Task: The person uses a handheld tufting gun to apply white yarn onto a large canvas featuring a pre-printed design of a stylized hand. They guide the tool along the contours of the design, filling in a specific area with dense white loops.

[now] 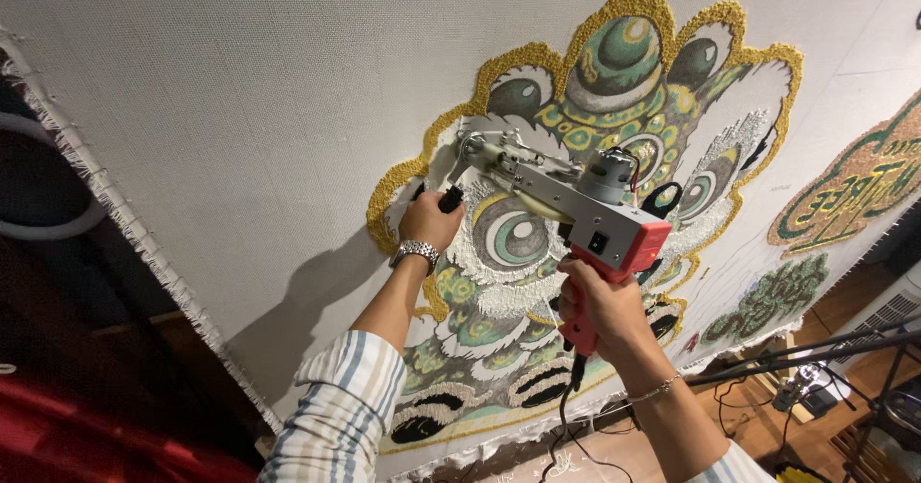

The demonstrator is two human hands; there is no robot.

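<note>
We hold a tufting gun (566,200) against a stretched cloth (240,90), one hand at each end of it. Our right hand (600,306) is closed around the red pistol grip at the lower end of the gun, fingers wrapped tight, with a thin bracelet (662,385) at the wrist. Our left hand (430,219) is closed on the black front handle, up and to the left of the right hand, and wears a metal watch (414,251) above a striped sleeve (345,397). The grey body of the gun runs between the two hands, with its small motor on top just above the right hand and its metal tip touching the cloth just above the left hand. A black cord (566,425) hangs down from the bottom of the grip, below the right hand. Under and around both hands the cloth carries a tufted lion head (614,70) in green, white, black and yellow, with a yellow outline. Another tufted piece (854,186) lies well to the right of the right hand.
</note>
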